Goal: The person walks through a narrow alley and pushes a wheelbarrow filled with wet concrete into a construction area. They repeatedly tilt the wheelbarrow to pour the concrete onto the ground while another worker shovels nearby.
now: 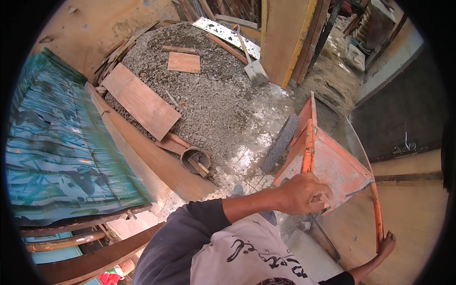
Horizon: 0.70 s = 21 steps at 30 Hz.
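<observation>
The wheelbarrow (335, 164), orange, worn and stained on its outer face, stands at right of centre, directly ahead of the person, its tray tilted toward the right. The left hand (304, 192) is curled tightly at the near end of the left handle (308, 147), holding it; the covered end of that handle is hidden beneath the palm. The right hand (387, 244), lower and further right, is wrapped narrowly about the right handle (376, 209), its paint likewise scuffed. A grey treaded wheel (279, 144) shows just beside the tray's left edge. To the left of the barrow a broad heap of gravel (213, 99) covers much of the floor (247, 159) (pale and blotched where exposed). A shovel (256, 72) lies at the heap's far right, blade toward the person, near an upright wooden panel (287, 42). On the gravel rest a small board (184, 62) and, nearer, a larger rectangular board (141, 99). At the near edge of the heap a bucket (192, 160) contains short wood pieces. A long curved plank (159, 149) runs between the heap and a teal patterned sheet (71, 156) at far left. Beyond the barrow, brown sand (332, 80) is spread along the passage, left of a dark door (403, 114).
</observation>
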Each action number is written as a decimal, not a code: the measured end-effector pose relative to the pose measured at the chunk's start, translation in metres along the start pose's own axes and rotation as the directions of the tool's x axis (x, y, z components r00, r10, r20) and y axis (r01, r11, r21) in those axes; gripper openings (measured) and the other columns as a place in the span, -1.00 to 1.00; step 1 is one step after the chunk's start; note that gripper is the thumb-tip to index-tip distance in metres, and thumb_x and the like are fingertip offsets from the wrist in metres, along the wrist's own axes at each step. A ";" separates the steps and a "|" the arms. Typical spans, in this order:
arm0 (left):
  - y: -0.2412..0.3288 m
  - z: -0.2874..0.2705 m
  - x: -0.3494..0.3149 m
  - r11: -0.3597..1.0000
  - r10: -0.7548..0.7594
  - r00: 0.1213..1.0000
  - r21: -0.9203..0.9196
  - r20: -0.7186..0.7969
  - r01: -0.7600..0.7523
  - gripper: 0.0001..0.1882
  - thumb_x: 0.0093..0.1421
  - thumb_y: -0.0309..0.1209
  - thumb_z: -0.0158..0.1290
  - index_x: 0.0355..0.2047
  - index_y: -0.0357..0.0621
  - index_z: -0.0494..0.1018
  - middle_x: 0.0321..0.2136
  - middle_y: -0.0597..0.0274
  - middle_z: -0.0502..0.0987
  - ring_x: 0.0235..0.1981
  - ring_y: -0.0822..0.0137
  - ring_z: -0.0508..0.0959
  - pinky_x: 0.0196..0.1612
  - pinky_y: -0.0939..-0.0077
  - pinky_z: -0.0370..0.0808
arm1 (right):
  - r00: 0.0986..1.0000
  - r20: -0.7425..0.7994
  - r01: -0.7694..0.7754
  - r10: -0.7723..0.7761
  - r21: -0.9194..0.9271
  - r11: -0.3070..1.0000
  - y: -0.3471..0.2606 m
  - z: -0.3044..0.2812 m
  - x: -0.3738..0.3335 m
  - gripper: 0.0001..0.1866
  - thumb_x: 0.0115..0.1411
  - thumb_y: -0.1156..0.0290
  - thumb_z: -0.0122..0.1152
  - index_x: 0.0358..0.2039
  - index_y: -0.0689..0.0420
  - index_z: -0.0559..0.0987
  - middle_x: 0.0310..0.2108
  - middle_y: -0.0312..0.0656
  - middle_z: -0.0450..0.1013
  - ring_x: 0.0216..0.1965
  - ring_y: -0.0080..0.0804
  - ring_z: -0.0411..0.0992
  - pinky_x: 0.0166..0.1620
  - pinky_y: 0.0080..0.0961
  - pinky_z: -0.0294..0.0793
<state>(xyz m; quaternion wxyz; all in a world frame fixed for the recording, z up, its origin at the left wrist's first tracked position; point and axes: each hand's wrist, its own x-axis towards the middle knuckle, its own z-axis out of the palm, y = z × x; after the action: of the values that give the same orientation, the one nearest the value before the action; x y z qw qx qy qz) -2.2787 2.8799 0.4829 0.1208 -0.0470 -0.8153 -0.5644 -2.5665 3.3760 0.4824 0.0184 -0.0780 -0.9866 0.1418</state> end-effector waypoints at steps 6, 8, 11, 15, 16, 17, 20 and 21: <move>-0.008 -0.013 0.003 0.990 0.126 0.990 -0.075 0.068 -0.121 -0.77 0.24 -0.24 0.19 -0.18 -0.08 0.58 -0.62 0.28 0.50 -0.42 0.21 0.52 -0.05 0.28 0.37 | 0.997 -0.074 0.020 -0.028 -0.105 0.994 0.031 0.016 0.015 -0.52 0.42 0.13 0.01 -0.07 0.38 0.57 -0.13 0.23 0.56 -0.15 0.23 0.52 -0.08 -0.05 0.45; -0.009 -0.018 0.001 0.983 0.152 0.979 -0.128 0.134 -0.135 -0.77 0.24 -0.24 0.18 -0.19 -0.08 0.57 -0.62 0.29 0.49 -0.43 0.22 0.52 -0.05 0.27 0.35 | 0.999 -0.036 0.009 -0.013 -0.125 0.992 0.036 0.014 0.007 -0.55 0.41 0.15 0.02 -0.07 0.36 0.58 -0.11 0.22 0.56 -0.11 0.21 0.52 -0.06 -0.02 0.45; -0.010 -0.025 0.006 0.979 0.172 0.955 -0.150 0.240 -0.139 -0.75 0.23 -0.22 0.18 -0.17 -0.08 0.56 -0.60 0.28 0.50 -0.40 0.20 0.51 -0.05 0.28 0.33 | 0.998 0.022 -0.046 0.051 -0.174 0.984 0.047 0.013 -0.004 -0.58 0.40 0.18 0.03 -0.07 0.34 0.58 -0.11 0.21 0.55 -0.09 0.20 0.52 -0.05 -0.02 0.45; -0.016 -0.034 0.013 0.973 0.193 0.917 -0.186 0.350 -0.134 -0.71 0.21 -0.19 0.19 -0.14 -0.07 0.54 -0.55 0.31 0.50 -0.35 0.20 0.48 -0.05 0.28 0.31 | 0.979 0.079 -0.157 0.187 -0.289 0.944 0.043 0.011 -0.020 -0.60 0.38 0.21 0.04 -0.06 0.33 0.57 -0.11 0.21 0.55 -0.09 0.19 0.52 -0.04 -0.03 0.45; -0.019 -0.038 0.017 0.972 0.196 0.897 -0.200 0.395 -0.124 -0.70 0.21 -0.19 0.19 -0.14 -0.07 0.53 -0.53 0.32 0.50 -0.34 0.20 0.47 -0.05 0.28 0.31 | 0.977 0.058 -0.175 0.203 -0.319 0.932 0.037 0.008 -0.024 -0.61 0.38 0.21 0.04 -0.06 0.32 0.57 -0.11 0.21 0.55 -0.09 0.19 0.52 -0.04 -0.04 0.45; -0.020 -0.040 0.019 0.967 0.209 0.878 -0.223 0.430 -0.121 -0.70 0.21 -0.19 0.19 -0.14 -0.08 0.53 -0.52 0.34 0.50 -0.33 0.21 0.46 -0.05 0.28 0.30 | 0.980 0.031 -0.172 0.195 -0.347 0.922 0.023 0.004 -0.026 -0.61 0.38 0.22 0.05 -0.06 0.32 0.57 -0.11 0.21 0.55 -0.09 0.19 0.52 -0.04 -0.04 0.45; -0.030 -0.051 0.029 0.946 0.272 0.806 -0.300 0.526 -0.124 -0.69 0.20 -0.20 0.19 -0.13 -0.08 0.53 -0.48 0.36 0.51 -0.29 0.22 0.45 -0.04 0.28 0.30 | 0.998 -0.056 -0.032 0.015 -0.313 0.949 -0.047 0.002 -0.029 -0.63 0.37 0.24 0.05 -0.05 0.31 0.56 -0.12 0.20 0.55 -0.08 0.18 0.52 -0.04 -0.05 0.45; -0.033 -0.054 0.035 0.931 0.319 0.765 -0.337 0.560 -0.141 -0.68 0.20 -0.21 0.19 -0.12 -0.09 0.52 -0.45 0.35 0.52 -0.27 0.22 0.46 -0.02 0.28 0.30 | 0.988 -0.086 0.109 -0.129 -0.210 0.972 -0.046 0.008 -0.025 -0.61 0.36 0.24 0.08 -0.03 0.34 0.54 -0.10 0.20 0.55 -0.07 0.19 0.51 -0.03 -0.10 0.45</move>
<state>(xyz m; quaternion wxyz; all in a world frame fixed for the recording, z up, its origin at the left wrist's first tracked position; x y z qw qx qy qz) -2.3112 2.8156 0.4800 -0.0852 -0.3420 -0.7118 -0.6075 -2.5487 3.3258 0.4875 0.0678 -0.0270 -0.9967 0.0344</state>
